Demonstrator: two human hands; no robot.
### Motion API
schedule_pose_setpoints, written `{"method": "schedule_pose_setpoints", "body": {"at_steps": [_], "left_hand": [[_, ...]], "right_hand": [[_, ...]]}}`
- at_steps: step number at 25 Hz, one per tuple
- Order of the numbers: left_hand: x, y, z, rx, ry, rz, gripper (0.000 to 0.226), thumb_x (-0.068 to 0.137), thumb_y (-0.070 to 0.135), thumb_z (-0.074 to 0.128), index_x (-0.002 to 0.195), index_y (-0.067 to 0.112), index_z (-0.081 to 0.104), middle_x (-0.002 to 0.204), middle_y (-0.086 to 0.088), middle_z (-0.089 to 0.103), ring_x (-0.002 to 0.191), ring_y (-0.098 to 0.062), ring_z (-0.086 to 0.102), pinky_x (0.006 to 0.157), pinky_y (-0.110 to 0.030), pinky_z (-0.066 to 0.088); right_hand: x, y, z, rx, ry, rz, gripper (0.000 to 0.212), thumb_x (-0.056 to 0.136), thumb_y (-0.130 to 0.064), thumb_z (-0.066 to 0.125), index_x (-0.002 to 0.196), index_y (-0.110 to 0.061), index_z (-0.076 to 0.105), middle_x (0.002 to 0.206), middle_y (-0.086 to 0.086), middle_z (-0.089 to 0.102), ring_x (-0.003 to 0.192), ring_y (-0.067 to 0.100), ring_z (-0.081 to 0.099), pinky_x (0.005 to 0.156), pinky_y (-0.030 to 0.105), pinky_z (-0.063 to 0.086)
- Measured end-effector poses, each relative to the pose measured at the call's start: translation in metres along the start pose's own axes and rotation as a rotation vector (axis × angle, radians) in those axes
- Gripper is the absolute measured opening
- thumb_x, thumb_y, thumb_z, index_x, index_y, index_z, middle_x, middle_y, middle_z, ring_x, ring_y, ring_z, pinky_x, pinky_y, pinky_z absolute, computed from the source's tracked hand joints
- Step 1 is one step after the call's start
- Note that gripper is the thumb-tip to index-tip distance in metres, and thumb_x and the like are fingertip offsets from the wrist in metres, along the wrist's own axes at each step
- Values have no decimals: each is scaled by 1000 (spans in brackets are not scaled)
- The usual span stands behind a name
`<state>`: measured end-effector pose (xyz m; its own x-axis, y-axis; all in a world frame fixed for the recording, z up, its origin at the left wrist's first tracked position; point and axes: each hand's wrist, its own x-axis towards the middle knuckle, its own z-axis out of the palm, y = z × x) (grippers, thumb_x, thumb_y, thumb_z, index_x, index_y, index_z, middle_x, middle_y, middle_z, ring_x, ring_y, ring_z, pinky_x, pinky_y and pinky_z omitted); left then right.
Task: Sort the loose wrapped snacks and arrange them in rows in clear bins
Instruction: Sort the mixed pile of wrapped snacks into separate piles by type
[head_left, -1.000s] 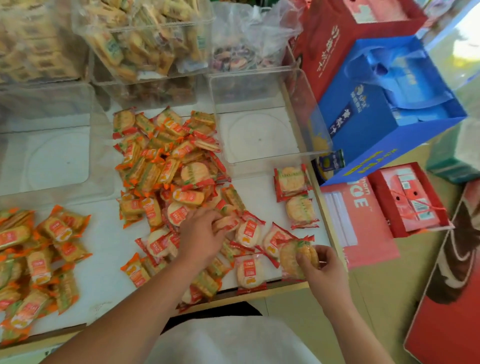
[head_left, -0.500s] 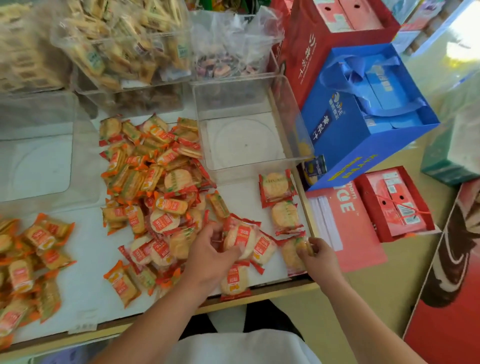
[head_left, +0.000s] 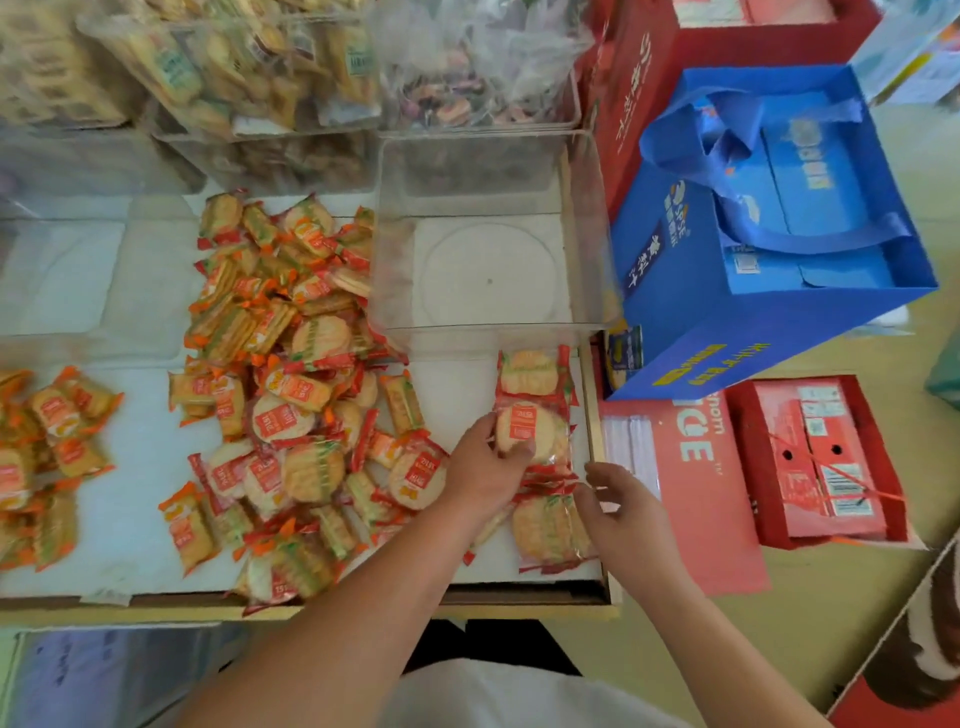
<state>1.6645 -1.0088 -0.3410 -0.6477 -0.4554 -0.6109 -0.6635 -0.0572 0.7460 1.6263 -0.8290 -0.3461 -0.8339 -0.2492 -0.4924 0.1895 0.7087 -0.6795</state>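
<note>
Your left hand pinches a round pack by its left edge, low and right of centre in the frame. It holds the pack over the row of like packs running down the right end of the desk, just below the empty bin. Your right hand sits just beside the lowest pack with its fingers loosely curled, and you cannot tell whether it nips the wrapper or only touches it. The unsorted pile lies left of centre. Expect each pack to weigh next to nothing. The film looks slick and crinkly, and the cracker inside is likely brittle, so it should snap if you squeeze across the middle. Take a pack by its crimped end seam, or lightly across the flat faces, and lay it down rather than drop it. As for writing, the pack has a red label with white characters, too blurred to read. The blue bag at right carries white characters and yellow print, also unreadable. The red sheet below it shows big pale letters "ICE" with a smaller "nom" above, both cut off. The red box beside it bears a barcode sticker.
</note>
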Motion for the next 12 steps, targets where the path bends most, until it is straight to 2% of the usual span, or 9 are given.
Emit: {"method": "schedule_pose_setpoints", "body": {"at_steps": [2, 4, 6, 7, 8, 9, 10, 12], "left_hand": [[-7, -5, -7, 49, -134, 65, 49, 97, 12, 66, 124, 47, 44, 111, 26, 58, 100, 14, 57, 85, -4, 41], [-15, -21, -16, 80, -209, 100, 58, 98, 3, 59, 124, 50, 39, 118, 26, 56, 101, 20, 54, 81, 4, 37], [-26, -38, -28, 114, -208, 70, 60, 102, 8, 55, 148, 39, 33, 143, 16, 47, 125, 11, 43, 95, 2, 33], [-30, -50, -33, 136, -171, 69, 61, 103, 11, 54, 154, 34, 32, 154, 13, 40, 135, 7, 35, 106, -5, 32], [-35, -63, -37, 154, -108, 84, 57, 103, 12, 54, 154, 30, 37, 158, 10, 39, 139, 3, 35, 114, -16, 34], [-41, -77, -43, 164, -20, 104, 50, 102, 12, 55, 149, 28, 46, 153, 5, 47, 136, -2, 45, 114, -24, 39], [-48, -87, -51, 166, 67, 111, 42, 101, 14, 56, 141, 26, 55, 142, 3, 58, 125, -3, 55, 107, -25, 46], [-63, -106, -68, 212, 209, 129, 31, 99, 16, 59, 128, 25, 64, 121, 10, 66, 105, 5, 60, 94, -21, 51]], "right_hand": [[2, -5, 4, -21, 1, -49, 33, 98, -28, 65, 131, -22, 63, 123, -10, 61, 112, 12, 61, 92, 35, 53], [2, -10, 11, -85, 57, -142, 33, 97, -24, 65, 130, -20, 63, 126, -10, 56, 113, 13, 59, 89, 31, 50], [2, -15, 20, -168, 138, -282, 34, 95, -20, 68, 129, -18, 64, 130, -4, 55, 118, 16, 56, 90, 33, 50], [3, -17, 25, -223, 168, -373, 35, 93, -19, 70, 127, -17, 66, 130, 0, 56, 119, 19, 55, 90, 34, 51], [3, -19, 30, -293, 182, -476, 34, 90, -17, 73, 124, -16, 68, 129, 4, 58, 120, 23, 55, 90, 36, 51], [5, -20, 36, -377, 182, -582, 34, 87, -18, 75, 121, -16, 70, 128, 7, 59, 120, 27, 55, 90, 38, 51], [7, -22, 42, -470, 166, -674, 33, 86, -20, 76, 118, -16, 72, 127, 9, 60, 119, 31, 54, 92, 42, 51], [12, -24, 52, -667, 98, -765, 31, 86, -28, 73, 115, -18, 72, 127, 11, 60, 122, 35, 51, 98, 49, 50]]}}
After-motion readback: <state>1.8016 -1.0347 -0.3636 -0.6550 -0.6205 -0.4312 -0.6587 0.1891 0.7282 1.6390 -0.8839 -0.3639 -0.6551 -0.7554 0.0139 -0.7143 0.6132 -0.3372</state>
